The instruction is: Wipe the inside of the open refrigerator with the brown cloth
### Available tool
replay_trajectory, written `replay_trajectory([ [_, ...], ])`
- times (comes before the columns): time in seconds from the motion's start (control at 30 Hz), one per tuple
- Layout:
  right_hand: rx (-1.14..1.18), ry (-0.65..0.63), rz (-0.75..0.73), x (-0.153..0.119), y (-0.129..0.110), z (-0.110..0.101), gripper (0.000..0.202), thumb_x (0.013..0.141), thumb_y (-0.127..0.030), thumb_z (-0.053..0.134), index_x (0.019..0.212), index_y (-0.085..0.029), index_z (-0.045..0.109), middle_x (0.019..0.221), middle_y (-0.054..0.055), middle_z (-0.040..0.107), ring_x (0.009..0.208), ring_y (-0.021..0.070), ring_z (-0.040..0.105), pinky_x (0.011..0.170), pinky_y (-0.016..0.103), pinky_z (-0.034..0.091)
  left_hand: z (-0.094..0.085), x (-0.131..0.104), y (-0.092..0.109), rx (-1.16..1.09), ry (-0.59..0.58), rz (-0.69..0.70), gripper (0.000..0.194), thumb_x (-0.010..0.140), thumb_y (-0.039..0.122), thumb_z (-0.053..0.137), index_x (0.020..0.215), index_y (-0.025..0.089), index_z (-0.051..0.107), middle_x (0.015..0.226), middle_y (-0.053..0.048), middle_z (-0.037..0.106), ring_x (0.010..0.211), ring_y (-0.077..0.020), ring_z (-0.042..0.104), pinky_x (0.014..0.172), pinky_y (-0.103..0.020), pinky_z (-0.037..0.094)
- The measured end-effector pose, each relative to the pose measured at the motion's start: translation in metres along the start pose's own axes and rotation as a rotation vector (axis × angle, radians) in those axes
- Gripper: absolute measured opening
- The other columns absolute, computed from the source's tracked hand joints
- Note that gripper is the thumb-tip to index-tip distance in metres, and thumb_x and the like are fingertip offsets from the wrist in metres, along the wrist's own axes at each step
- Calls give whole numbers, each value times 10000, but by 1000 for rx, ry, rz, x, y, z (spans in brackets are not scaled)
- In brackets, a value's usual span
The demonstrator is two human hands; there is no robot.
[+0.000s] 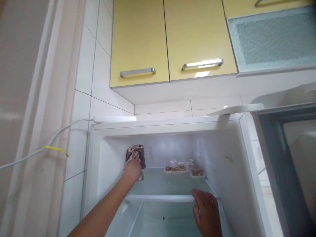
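Observation:
My left hand point(133, 167) is closed on a brown and beige patterned cloth point(141, 157), pressed to the back left inside wall of an open refrigerator point(166, 125). The cloth is folded and bunched, part of it hanging below the fingers. At the right of the shelf's white front edge point(160, 197), my right hand point(206, 209) rests its fingertips on that edge, fingers bent and slightly apart, with nothing seen in it. Two clear food packs, one at the back middle point(175, 168) and one beside it point(196, 170), sit on the upper glass shelf.
Yellow cabinets point(140, 39) with metal handles hang above the refrigerator. Its open door point(274, 158) stands at the right. A white cable point(61, 130) with a yellow tie runs along the left to a white bar on the refrigerator top. A lower shelf shows below.

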State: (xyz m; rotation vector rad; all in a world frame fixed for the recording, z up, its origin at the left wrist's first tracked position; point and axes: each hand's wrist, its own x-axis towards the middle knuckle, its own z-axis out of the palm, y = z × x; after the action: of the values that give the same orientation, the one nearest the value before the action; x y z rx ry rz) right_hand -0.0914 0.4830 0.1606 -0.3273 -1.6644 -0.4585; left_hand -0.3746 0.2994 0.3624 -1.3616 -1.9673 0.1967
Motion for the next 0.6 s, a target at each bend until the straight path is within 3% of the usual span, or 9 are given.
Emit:
replay_trajectory([
  [0.13,14,-15,15,1,-2,-3,423,845,-76,490,1228,-216,602,1115,46,725,1040,226,627,986,420,416,18,-15,10,-26,-96,-14,155,789,231,700,887,174,807,911,-183,774,1136,-329,642,1070,-492,425],
  [0.3,29,-51,58,3,-6,-8,406,872,-78,473,1238,-210,591,1126,53,719,1055,236,621,999,443,412,17,-32,11,-54,-159,-29,161,789,190,666,862,146,802,944,-206,774,1162,-334,629,1031,-450,457],
  [0.47,43,-76,79,4,-8,-11,393,877,-67,472,1227,-199,592,1120,63,716,1062,246,617,1004,462,413,16,-19,20,-136,-160,-118,299,832,87,532,956,122,802,1090,-237,757,1292,-329,574,1117,-441,407],
  [0.6,57,-73,79,5,-7,-13,385,889,-74,470,1229,-204,593,1131,58,715,1067,238,615,1006,446,409,29,0,36,-289,-147,-242,284,833,71,559,977,139,794,1165,-224,740,1427,-301,465,1163,-405,365],
])
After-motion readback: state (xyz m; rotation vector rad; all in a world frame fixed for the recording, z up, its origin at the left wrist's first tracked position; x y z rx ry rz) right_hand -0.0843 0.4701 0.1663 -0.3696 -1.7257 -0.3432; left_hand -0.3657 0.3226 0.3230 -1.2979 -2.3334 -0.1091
